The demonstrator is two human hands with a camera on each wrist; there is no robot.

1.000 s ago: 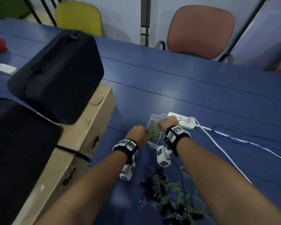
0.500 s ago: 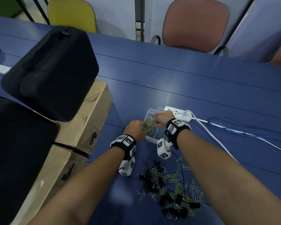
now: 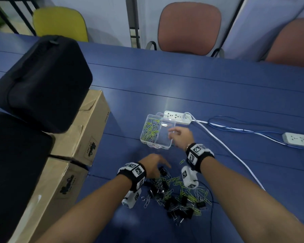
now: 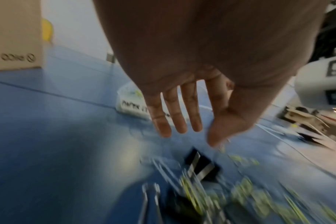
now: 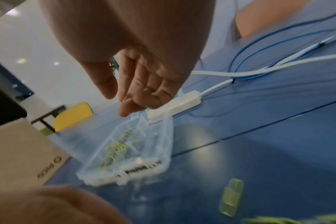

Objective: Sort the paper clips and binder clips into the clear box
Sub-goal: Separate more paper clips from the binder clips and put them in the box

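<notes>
The clear box (image 3: 162, 137) (image 5: 128, 171) (image 4: 130, 104) lies open on the blue table. Its left compartment holds green paper clips (image 3: 150, 130) (image 5: 117, 148); the right compartment looks bare. My right hand (image 3: 175, 136) (image 5: 116, 103) hovers at the box's right rim with relaxed fingers, holding nothing; whether it touches the rim I cannot tell. My left hand (image 3: 156, 165) (image 4: 196, 134) is spread with straight fingers over the far edge of the mixed pile of clips (image 3: 177, 195), just above a black binder clip (image 4: 201, 165). A loose green paper clip (image 5: 232, 197) lies nearer me.
A white power strip (image 3: 177, 117) (image 5: 175, 106) lies against the box's far side, its white cord and blue cables (image 3: 235, 130) trailing right to a second strip (image 3: 298, 139). Cardboard boxes (image 3: 84, 130) with black bags (image 3: 40, 81) on top stand to the left.
Both hands have come out of the box. The left hand has drawn back to the clip pile; the right hand has shifted to the box's right rim.
</notes>
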